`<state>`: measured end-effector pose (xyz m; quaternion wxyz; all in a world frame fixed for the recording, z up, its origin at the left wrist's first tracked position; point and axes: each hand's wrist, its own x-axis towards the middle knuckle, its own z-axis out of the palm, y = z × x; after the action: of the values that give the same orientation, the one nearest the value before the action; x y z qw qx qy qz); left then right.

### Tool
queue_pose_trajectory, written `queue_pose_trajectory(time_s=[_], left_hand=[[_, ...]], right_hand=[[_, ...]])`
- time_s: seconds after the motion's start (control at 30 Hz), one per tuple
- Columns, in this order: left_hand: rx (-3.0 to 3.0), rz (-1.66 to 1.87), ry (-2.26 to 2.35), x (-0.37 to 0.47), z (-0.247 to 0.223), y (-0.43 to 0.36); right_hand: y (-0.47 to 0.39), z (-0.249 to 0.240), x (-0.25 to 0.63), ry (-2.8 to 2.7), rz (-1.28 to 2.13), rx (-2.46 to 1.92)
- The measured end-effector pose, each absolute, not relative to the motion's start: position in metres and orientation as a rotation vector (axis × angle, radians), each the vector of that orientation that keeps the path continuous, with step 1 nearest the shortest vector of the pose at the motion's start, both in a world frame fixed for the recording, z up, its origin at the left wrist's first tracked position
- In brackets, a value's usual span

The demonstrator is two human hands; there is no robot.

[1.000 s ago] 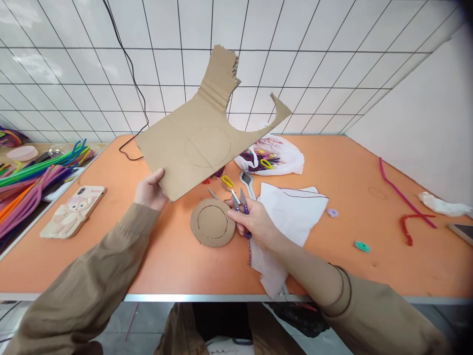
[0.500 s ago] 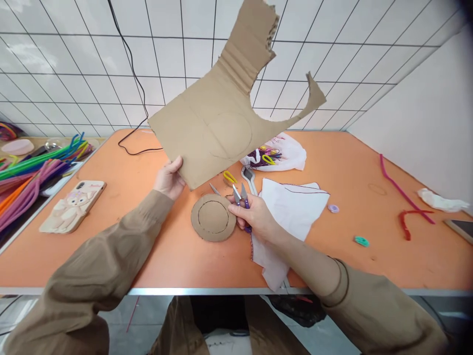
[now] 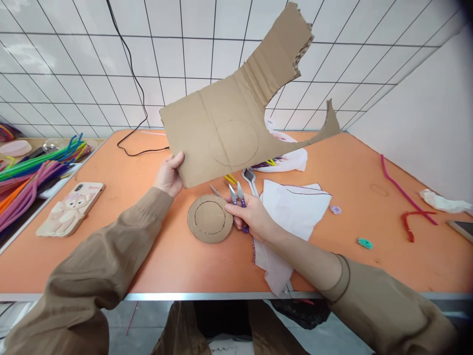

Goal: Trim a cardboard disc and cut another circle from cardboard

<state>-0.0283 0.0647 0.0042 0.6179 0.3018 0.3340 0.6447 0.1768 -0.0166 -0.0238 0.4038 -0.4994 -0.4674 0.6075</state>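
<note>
My left hand (image 3: 171, 174) grips the lower left corner of a large cardboard sheet (image 3: 199, 133), raised above the table. The sheet has a faint drawn circle, a curved cut-out and a torn upper end. In my right hand (image 3: 251, 214) are small purple-handled snips (image 3: 237, 195), blades pointing away from me. A round cardboard disc (image 3: 209, 218) with a dark circle line lies on the table beside my right fingertips; whether they touch it I cannot tell. White cloth (image 3: 295, 204) with dark stitching lies under my right hand and forearm.
A phone (image 3: 70, 208) and colourful pipe cleaners (image 3: 33, 182) are on the left. Behind the sheet sits a white bag (image 3: 293, 160) of threads. On the orange table's (image 3: 158, 266) right are a teal clip (image 3: 365, 243), a purple round item (image 3: 335, 210) and red pipe cleaners (image 3: 408, 229).
The cardboard sheet has swung clockwise, its torn end moving right and lower. My left hand still grips the corner. My right hand and the snips have barely moved.
</note>
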Motion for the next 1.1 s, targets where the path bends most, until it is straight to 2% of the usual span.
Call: queue_pose_trajectory(time_s=[0.57, 0.87, 1.1], left_hand=[[0.699, 1.729, 0.889, -0.061, 0.018, 0.063], [0.395, 1.897, 0.796, -0.084, 0.053, 0.04], [0.367, 1.924, 0.78, -0.085, 0.043, 0.042]], right_hand=[[-0.008, -0.016, 0.148, -1.349, 1.467, -1.284], [-0.014, -0.029, 0.152, -1.73, 1.031, -1.238], [-0.015, -0.03, 0.157, -1.762, 0.896, -1.124]])
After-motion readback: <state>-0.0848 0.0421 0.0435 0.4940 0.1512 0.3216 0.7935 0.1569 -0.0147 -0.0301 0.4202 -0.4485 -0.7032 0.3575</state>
